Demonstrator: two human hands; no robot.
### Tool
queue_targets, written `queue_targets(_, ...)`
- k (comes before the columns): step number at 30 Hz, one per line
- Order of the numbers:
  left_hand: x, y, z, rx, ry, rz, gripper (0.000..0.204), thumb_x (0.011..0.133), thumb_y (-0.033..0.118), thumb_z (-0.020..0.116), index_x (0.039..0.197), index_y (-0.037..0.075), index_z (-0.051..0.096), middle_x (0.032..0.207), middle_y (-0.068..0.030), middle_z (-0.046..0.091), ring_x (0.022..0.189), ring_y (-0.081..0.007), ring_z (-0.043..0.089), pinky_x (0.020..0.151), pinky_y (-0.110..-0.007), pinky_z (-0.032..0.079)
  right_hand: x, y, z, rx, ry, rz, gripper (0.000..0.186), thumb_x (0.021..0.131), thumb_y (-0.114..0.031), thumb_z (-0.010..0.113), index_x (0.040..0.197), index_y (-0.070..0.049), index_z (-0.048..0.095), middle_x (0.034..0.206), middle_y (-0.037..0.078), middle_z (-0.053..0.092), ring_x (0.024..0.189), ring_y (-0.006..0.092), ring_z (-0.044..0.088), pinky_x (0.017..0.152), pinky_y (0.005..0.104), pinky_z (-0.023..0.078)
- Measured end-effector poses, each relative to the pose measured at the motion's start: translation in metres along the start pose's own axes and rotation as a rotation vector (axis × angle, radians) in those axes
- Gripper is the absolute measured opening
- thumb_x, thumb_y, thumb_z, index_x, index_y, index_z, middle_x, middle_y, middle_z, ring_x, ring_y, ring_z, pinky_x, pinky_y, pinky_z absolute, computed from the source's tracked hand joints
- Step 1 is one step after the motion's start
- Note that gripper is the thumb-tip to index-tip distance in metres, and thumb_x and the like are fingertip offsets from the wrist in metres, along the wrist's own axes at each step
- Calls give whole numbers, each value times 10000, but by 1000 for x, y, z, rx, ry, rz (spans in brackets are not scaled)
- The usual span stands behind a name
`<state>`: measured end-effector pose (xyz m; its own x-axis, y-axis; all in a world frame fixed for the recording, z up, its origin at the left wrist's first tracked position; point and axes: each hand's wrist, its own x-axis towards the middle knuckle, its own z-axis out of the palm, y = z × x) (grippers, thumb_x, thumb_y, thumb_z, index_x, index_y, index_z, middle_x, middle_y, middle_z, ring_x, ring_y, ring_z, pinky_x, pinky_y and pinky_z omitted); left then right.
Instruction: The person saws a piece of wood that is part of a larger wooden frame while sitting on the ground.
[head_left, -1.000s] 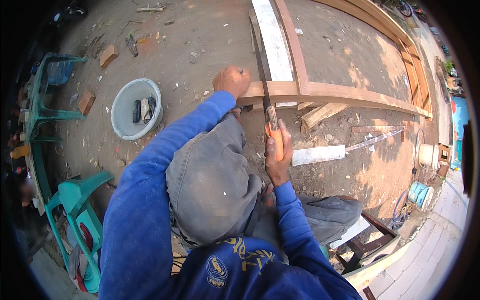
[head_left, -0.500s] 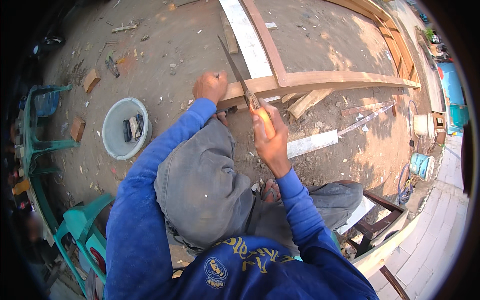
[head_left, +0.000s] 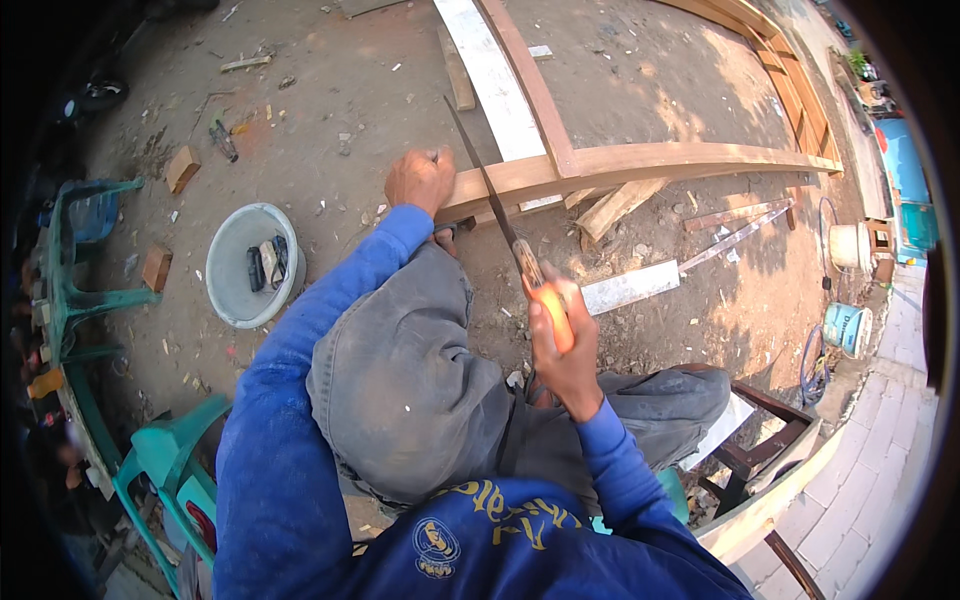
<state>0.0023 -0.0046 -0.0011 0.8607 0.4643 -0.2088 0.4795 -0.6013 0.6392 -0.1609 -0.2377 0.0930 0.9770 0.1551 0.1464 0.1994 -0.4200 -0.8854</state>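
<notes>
My right hand [head_left: 568,350] is wrapped round the orange handle of a handsaw [head_left: 507,222]. Its long dark blade slants up and to the left, lying across a wooden beam [head_left: 620,159] close to the beam's left end. That end is gripped by my left hand [head_left: 420,180], whose fingers are curled and partly hidden on the far side. A second, reddish wooden piece [head_left: 522,75] meets the beam at a corner, beside a long white-faced board [head_left: 490,80]. My left foot is partly visible under the beam end.
A grey-white basin [head_left: 232,300] with dark objects inside stands at left, near wood blocks [head_left: 182,169] and green plastic chairs [head_left: 175,445]. Wood offcuts [head_left: 620,208] and a white strip [head_left: 632,288] lie right of the saw. Another wooden frame [head_left: 790,85] is far right, above paint buckets [head_left: 846,330].
My right hand has pulled the saw back toward me and slightly right, so more of the blade shows on the near side of the beam. My left hand stays at the beam's end.
</notes>
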Motion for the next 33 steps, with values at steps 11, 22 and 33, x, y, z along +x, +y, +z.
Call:
queue_targets(11, -3, -9, -8, 4, 62, -1, 441, 890, 439, 604, 979, 51, 796, 1003, -275, 731, 995, -466, 697, 911, -510, 544, -133, -33, -70, -132, -100, 78, 517, 956, -131, 596, 1423, 71, 505, 1268, 242, 684, 1125, 286, 713, 974, 366, 530)
queue_targets(22, 4, -8, 8, 3, 41, 23, 433, 864, 429, 620, 925, 36, 793, 976, -284, 729, 960, -473, 706, 881, -525, 557, 4, 31, 25, 88, 15, 108, 446, 984, -93, 597, 1405, 44, 538, 1262, 225, 679, 1101, 292, 681, 951, 366, 517)
queue_targets(33, 4, -5, 12, 28, 51, 55, 449, 899, 452, 606, 920, 43, 792, 932, -267, 730, 909, -471, 704, 836, -532, 551, -4, 84, 31, -32, 62, -125, 487, 967, -121, 596, 1421, 44, 530, 1277, 228, 676, 1134, 284, 690, 987, 368, 515)
